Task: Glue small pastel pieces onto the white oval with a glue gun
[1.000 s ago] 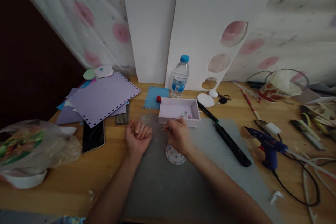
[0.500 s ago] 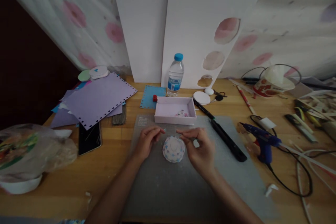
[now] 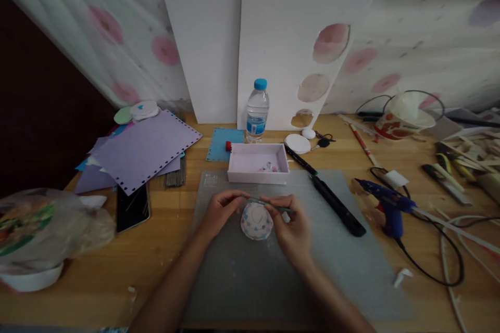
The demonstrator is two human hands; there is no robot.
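My right hand (image 3: 291, 226) is closed in a pinch on a thin dark stick-like tool (image 3: 287, 209); its exact kind is too small to tell. The tool points left above a small round white piece (image 3: 257, 222) with blue and pink spots and a scalloped edge, which rests on the grey cutting mat (image 3: 250, 276). My left hand (image 3: 221, 213) is pinched at the tool's far tip. Whatever lies between the left fingertips is too small to make out. Just beyond both hands stands a pale pink open box (image 3: 258, 177) with several small bits inside.
Right of the mat's middle lie a black cutter-like tool (image 3: 339, 207) and a blue glue gun (image 3: 386, 203) with its cord. A water bottle (image 3: 258, 112) stands behind the box. Purple paper sheets (image 3: 148, 148), a phone (image 3: 133, 208) and a plastic bag (image 3: 50, 223) are at left.
My hands have come together over the round piece, and the tool's tip now meets my left fingertips. The whole view has shifted slightly.
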